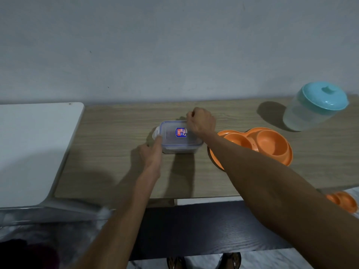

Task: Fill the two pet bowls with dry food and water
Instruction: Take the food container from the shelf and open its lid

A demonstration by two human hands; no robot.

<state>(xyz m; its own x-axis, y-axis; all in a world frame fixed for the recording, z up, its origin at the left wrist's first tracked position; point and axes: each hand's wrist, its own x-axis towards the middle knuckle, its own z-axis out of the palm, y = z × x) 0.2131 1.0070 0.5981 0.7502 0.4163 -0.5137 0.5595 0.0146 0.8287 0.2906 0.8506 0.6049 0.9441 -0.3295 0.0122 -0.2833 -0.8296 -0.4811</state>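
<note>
Clear plastic food container [179, 137] with a blue-sealed lid sits mid-table on the wood-grain tabletop [108, 152], just left of the orange double pet bowl [260, 144]. The left hand [152, 152] presses fingers on its left latch; the right hand [201, 120] is curled closed at its far right edge. A teal-lidded water jug [314, 107] stands far right.

I log a wood-grain tabletop [108, 152] running along a plain grey wall [174, 45]. At its left end I see a white board [33, 148] with rounded corners, lying partly over the wood. Below the front edge I note a dark lower panel [194, 226]. At the bottom of the view, a pair of sandals [204, 263] on a pale floor.
</note>
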